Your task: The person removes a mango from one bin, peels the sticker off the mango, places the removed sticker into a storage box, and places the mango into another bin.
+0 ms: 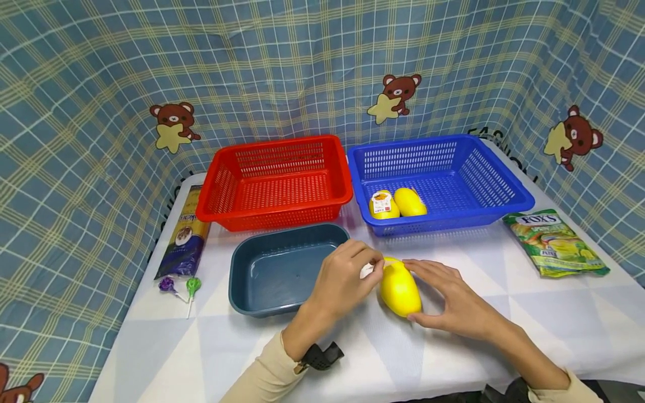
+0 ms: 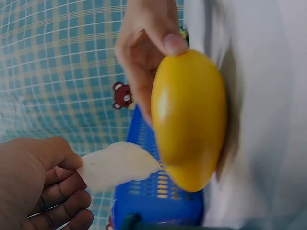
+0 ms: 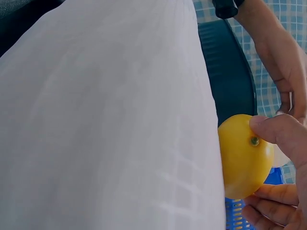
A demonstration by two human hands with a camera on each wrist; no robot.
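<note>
We see both forearms reaching in from the near edge, sleeves pale cream, and they angle toward each other. Our left hand [image 1: 345, 280] has its fingers curled, thumb and forefinger pinched together at the tips, with a dark strap on the wrist. Our right hand [image 1: 453, 302] lies palm down with the fingers stretched forward and the thumb [image 3: 273, 132] bent inward. The two hands sit close, not touching

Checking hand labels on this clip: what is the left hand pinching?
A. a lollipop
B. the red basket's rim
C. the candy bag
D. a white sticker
D: the left hand pinches a white sticker beside the yellow mango, which the right hand holds on the table.
</note>
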